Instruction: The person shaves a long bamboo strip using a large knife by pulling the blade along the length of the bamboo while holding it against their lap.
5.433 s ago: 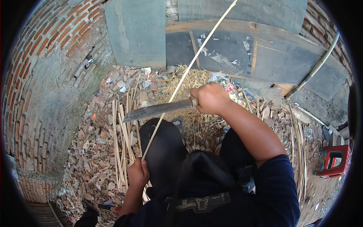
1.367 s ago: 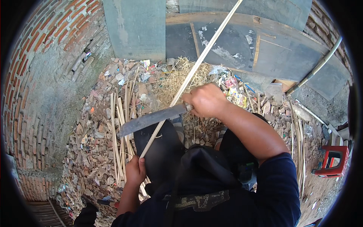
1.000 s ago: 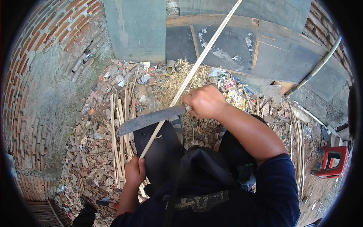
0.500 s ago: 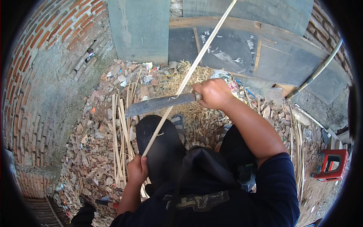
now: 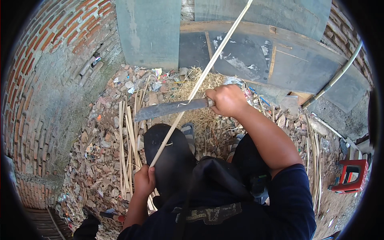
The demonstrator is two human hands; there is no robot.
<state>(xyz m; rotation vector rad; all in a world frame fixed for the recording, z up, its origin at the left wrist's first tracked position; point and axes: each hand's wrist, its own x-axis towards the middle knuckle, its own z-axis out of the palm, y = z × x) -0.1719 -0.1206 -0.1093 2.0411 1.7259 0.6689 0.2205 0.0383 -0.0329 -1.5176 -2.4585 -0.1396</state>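
Note:
A long pale bamboo strip [image 5: 207,69] slants from my left hand up to the far edge of the view. My left hand [image 5: 144,179] is closed round its near end, beside my left knee. In my right hand [image 5: 228,101] is the handle of a machete [image 5: 170,110], its broad grey blade pointing left. The blade lies across the strip, a little beyond my knee, and a thin curl of shaving stands up where they meet. My palm and fingers hide most of the handle.
Split bamboo strips [image 5: 130,140] lie on the rubble to my left, and more strips [image 5: 316,160] on the right. Straw-like shavings [image 5: 195,86] are heaped ahead. A red plastic stool [image 5: 352,176] stands far right. A brick wall [image 5: 44,100] rises at left, grey panels [image 5: 149,36] ahead.
My right hand and the machete have shifted very slightly to the right in the view. The bamboo strip's far end has shifted slightly too; both grips stay the same.

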